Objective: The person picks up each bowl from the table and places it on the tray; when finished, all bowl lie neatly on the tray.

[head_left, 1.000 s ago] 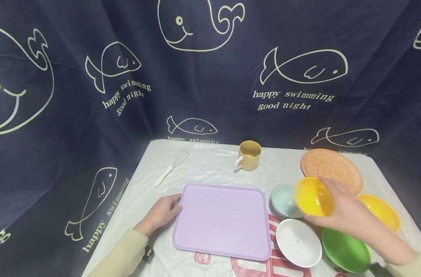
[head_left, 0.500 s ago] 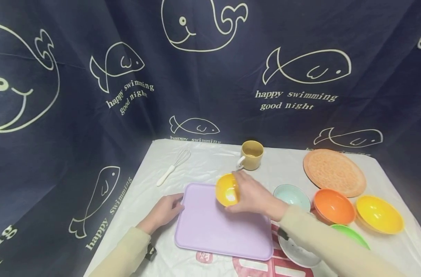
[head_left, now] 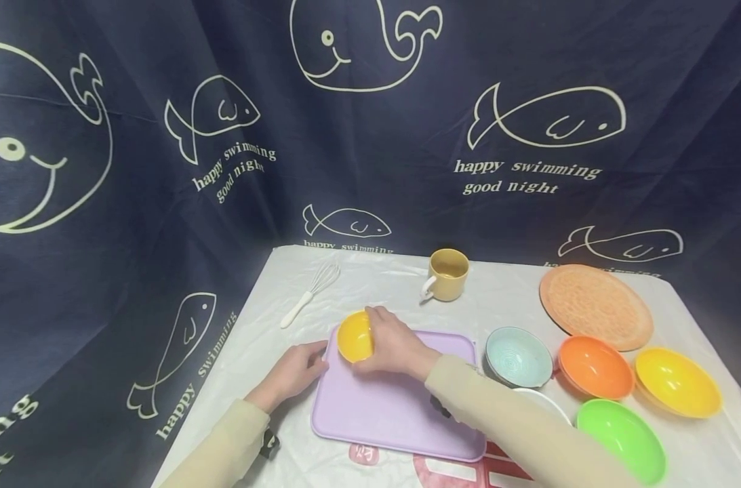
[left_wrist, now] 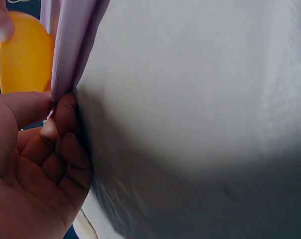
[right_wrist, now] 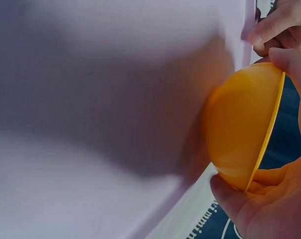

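Right grip | holds small yellow bowl | lilac tray beneath, far-left corner

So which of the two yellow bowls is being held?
The yellow bowl in the right hand, at a corner of the purple tray. The other yellow bowl sits untouched on the table beside the orange bowl.

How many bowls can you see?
6: small yellow bowl in the right hand, at the tray's far left corner; right of the tray, pale blue bowl, orange bowl, then large yellow bowl; nearer, green bowl and white bowl, partly hidden by the sleeve.
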### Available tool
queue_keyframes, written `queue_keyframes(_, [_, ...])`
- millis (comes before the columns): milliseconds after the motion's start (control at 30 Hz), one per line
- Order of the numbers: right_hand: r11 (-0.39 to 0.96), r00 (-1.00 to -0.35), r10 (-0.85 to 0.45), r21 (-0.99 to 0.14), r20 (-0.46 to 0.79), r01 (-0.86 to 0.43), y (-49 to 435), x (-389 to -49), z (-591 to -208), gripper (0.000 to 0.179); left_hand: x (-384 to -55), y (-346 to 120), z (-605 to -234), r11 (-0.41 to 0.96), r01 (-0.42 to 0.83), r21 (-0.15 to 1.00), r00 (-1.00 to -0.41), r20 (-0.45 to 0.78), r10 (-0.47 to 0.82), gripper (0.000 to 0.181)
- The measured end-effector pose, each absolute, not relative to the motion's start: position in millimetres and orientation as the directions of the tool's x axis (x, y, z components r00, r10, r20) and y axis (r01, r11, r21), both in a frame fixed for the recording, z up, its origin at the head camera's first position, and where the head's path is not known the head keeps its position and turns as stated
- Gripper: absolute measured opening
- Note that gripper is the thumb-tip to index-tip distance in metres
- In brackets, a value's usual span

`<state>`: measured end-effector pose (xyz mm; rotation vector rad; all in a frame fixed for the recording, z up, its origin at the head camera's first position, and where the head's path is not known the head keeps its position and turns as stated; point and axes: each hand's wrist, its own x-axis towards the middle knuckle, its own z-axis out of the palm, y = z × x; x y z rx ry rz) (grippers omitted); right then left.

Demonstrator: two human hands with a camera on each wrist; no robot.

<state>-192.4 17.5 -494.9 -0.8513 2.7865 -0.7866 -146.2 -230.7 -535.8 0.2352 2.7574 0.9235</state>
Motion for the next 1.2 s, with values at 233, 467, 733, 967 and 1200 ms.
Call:
queue_keyframes(233, [0.711,-0.838,-0.546,-0.528,0.003,-0.465,10.4,-197.5,-495.8,0.120,-147.1,-227.3,-536.1,0.791,0.068,0.608,-0.962,-0.170,0.214,0.051])
queue_keyframes(467, [0.696,-0.835,-0.547,-0.522,0.058,-0.493,5.1,-200.4,-502.5,0.119,-145.4,-226.0,-535.6,0.782,0.069,0.619,-0.959,-0.176,0.224,0.051])
queue_keyframes(733, [0.730,-0.842,-0.539,-0.488,0.021,-0.479,3.8,-198.4,-496.0,0.128,-145.2,-226.4,-538.5,0.771,0.081,0.631,-0.961,-0.157,0.230,0.051])
queue_keyframes(967, [0.724,-0.848,-0.529,-0.505,0.032,-0.470,29.2,-191.4,-474.1,0.130,-145.8,-228.0,-539.3,0.770,0.066,0.635,-0.962,-0.165,0.219,0.051])
queue_keyframes(1200, [0.726,-0.865,-0.494,-0.509,0.082,-0.463,90.2,-184.2,-440.3,0.127,-146.8,-230.3,-540.4,0.767,0.035,0.640,-0.962,-0.186,0.198,0.052])
